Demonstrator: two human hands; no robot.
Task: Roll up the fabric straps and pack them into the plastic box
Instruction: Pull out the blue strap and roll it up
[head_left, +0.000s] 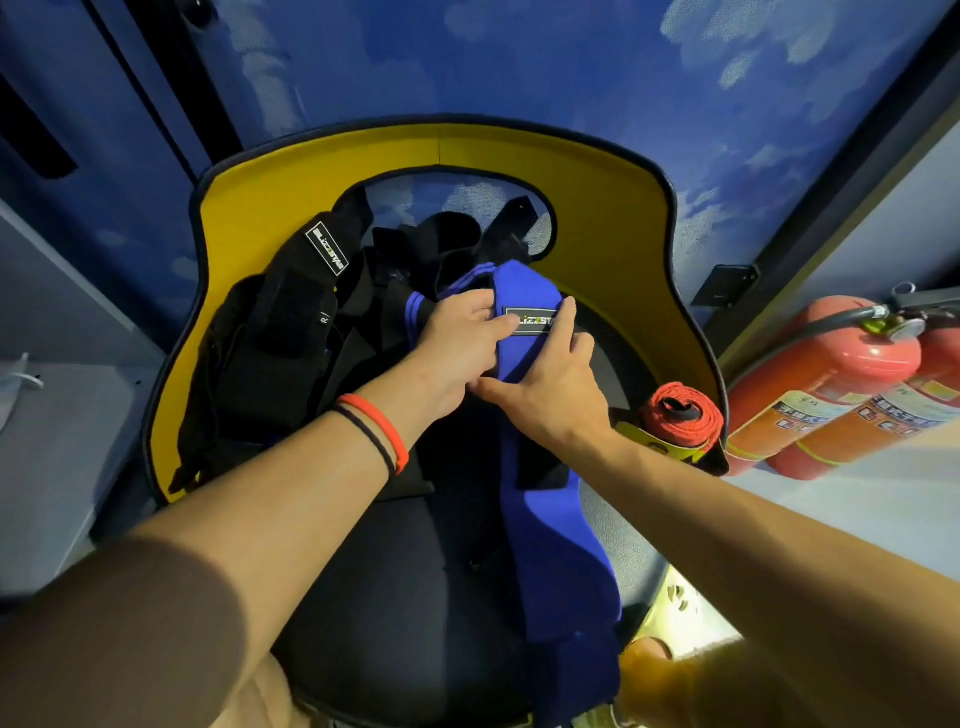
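The person stood over a chair (613, 218) with a yellow back, and both hands were on the upper end of a blue strap (561, 545). This strap ran down across the dark seat toward the person. The left hand (462, 338) pinched the folded end near its sewn label. The right hand (545, 384) lay over the same fold with rather straight fingers and pressed it flat, without gripping.

It seemed to me that the first turn of the roll was starting there, but the hands covered this place, so I was not sure.

A heap of black straps (291, 332) lay just beside it on the left of the seat. One red strap (683, 415), already rolled, sat at the right edge of the seat. I saw no plastic box from where I stood.

To do this step well, I think the first turn should be small and tight, with both edges in line. The pressing hand should hold the core while the other hand feeds the strap. The long tail should be kept straight and away from the black heap, or the roll will become a cone.
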